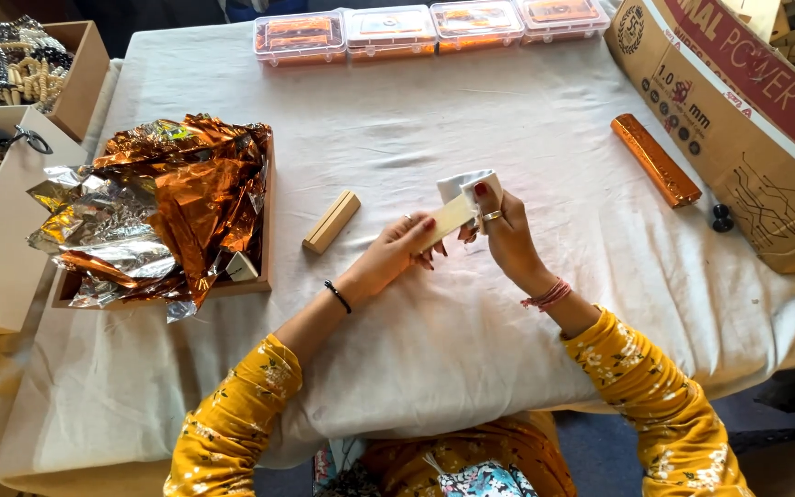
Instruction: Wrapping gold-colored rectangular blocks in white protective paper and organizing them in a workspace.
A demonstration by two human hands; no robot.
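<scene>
Your left hand (pixel 404 247) pinches the pale block's (pixel 453 217) lower-left end, its long axis running up-right into the white wrap (pixel 467 184) your right hand (pixel 499 230) clamps, mid-frame.

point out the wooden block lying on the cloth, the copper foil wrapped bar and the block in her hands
wooden block (pixel 331 222), head view, middle of its top face
copper foil wrapped bar (pixel 656 159), head view, mid-length
held block (pixel 450 218), head view, its pale face between both hands
</scene>
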